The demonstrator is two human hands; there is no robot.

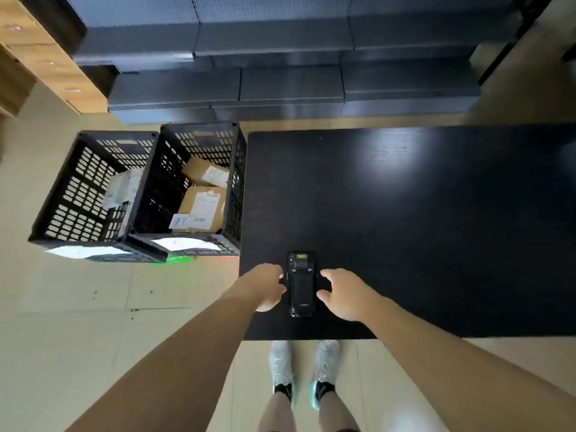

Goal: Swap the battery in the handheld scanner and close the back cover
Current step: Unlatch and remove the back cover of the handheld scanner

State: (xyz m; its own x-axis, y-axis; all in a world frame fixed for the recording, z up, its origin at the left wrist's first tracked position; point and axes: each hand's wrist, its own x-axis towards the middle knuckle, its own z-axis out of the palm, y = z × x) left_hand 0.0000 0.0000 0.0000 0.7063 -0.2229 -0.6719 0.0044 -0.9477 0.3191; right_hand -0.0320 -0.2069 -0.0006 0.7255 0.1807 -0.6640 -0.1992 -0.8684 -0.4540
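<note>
A black handheld scanner lies back side up on the dark table, close to its near left corner. Its back cover looks closed, with a small label and window at the far end. My left hand is at the scanner's left edge with fingers curled against its side. My right hand sits just right of the scanner, fingers spread, thumb near the edge. I cannot tell whether either hand grips it. No loose battery is visible.
Two black plastic crates holding cardboard parcels stand on the floor left of the table. Dark stacked boxes line the far wall, with brown cartons at the upper left. My feet are at the table's near edge.
</note>
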